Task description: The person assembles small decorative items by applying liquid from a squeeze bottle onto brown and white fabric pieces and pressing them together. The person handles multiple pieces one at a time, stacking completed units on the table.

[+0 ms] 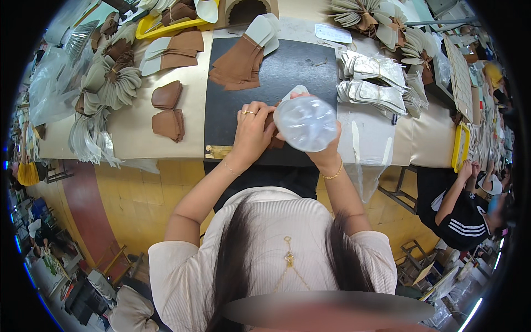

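Observation:
My right hand (330,150) is wrapped round a clear plastic bottle (306,123), whose round base faces up and hides much of what lies beneath. My left hand (251,131) is closed, its fingertips on a brown leather piece (276,143) just left of the bottle. A pale tip (299,89) sticks out beyond the bottle; whether it belongs to the same piece is hidden. Both hands are over the near part of a black work mat (298,61). Farther off on the mat, brown pieces with pale grey ends (238,63) lie fanned out.
Two small stacks of brown pieces (167,125) sit on the left, with tied pale bundles (113,83) beyond. White bundles (371,83) lie right of the mat. A yellow tray (166,27) stands at the back left. Another person (462,205) sits at the far right.

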A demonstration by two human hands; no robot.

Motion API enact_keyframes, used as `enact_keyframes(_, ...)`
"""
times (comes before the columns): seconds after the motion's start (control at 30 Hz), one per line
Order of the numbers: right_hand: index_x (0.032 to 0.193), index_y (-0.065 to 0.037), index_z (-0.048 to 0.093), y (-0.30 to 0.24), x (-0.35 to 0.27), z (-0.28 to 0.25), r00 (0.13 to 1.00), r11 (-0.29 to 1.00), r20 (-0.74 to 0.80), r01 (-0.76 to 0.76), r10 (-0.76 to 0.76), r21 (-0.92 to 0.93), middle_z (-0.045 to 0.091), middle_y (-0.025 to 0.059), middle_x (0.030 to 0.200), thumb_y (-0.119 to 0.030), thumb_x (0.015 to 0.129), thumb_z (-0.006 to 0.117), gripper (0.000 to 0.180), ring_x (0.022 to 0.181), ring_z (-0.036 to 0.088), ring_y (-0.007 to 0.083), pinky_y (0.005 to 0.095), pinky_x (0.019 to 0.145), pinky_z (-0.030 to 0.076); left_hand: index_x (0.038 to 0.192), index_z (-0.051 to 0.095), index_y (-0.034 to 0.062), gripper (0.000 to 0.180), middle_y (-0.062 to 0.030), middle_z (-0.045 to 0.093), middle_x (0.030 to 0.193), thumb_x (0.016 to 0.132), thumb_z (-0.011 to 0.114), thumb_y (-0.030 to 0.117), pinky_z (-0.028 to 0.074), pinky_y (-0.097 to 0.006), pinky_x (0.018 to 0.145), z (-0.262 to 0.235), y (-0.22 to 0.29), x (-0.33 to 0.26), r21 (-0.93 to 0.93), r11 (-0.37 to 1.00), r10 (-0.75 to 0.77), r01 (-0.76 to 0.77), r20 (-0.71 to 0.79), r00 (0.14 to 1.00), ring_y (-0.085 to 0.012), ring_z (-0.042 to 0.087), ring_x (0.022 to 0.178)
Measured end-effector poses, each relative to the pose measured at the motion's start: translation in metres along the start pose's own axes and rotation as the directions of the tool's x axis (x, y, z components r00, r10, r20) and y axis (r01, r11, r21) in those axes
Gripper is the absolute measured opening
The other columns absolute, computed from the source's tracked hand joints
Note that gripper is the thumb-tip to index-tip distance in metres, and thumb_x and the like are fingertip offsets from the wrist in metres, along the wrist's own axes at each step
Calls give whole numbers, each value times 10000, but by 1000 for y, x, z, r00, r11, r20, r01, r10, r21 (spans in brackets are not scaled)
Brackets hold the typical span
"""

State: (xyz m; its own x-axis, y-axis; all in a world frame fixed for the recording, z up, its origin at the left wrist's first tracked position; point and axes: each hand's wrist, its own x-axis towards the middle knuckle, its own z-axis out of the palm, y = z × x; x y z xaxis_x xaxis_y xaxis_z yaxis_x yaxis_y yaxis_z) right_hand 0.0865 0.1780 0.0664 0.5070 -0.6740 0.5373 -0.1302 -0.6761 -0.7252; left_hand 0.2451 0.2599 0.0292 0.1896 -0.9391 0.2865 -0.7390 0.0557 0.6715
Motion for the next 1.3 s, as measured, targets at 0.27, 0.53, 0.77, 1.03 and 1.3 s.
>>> enact_keyframes(0.27,1217,24,586,14,14,-17,866,933,-348,-326,360,154,672,163,1158,-165,706,889,624,1053,656,260,411,947,527,1143,620,37,392,-101,541,1056,797,764,154,405,-404,882,5,-4,-3,-23,999,-39,39,-14,999,-293,515,988)
enact_keyframes(0.53,859,8,714,9,42,-9,960,962,-254,-173,117,-213,730,130,799,-241,662,906,371,676,716,233,314,589,548,1119,655,53,369,-96,551,1022,791,775,171,403,-393,875,5,-3,-3,-42,996,-81,80,-22,997,-294,515,971)
enact_keyframes(0.77,1000,2,680,1,37,10,998,987,-30,54,-59,-152,715,128,922,-263,612,921,528,784,710,276,334,692,552,1073,643,56,333,-101,555,1026,786,774,164,404,-408,882,3,-3,-1,-53,996,-76,76,3,997,-305,517,975)
enact_keyframes(1.03,1045,35,657,28,60,-26,897,989,-426,-147,122,-28,722,85,932,-157,680,911,484,826,696,177,301,751,556,1051,624,60,299,-102,556,1017,795,759,132,392,-410,891,2,3,5,-68,984,-161,163,32,986,-308,518,978)
enact_keyframes(1.3,1047,31,650,24,22,-28,879,930,-376,-170,292,325,707,69,975,-151,661,928,509,875,672,160,324,795,559,920,631,97,158,-26,586,957,789,703,45,368,-381,831,4,1,3,-48,998,45,-44,4,999,-247,530,952)
